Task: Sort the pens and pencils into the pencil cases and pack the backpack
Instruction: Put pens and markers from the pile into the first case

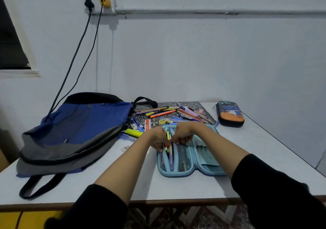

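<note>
On white table point(109, 179) by grey wall point(194, 56) — both hands pinching pens point(170, 146); backpack point(75, 131) left

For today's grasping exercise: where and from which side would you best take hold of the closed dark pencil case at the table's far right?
Grip the dark pencil case across its narrow width at the middle, fingers on the two long sides, coming from above. It lies flat, zipped shut, apart from the pen pile, so both sides look free; its rounded hard-looking shell should probably take a pinch.
</note>
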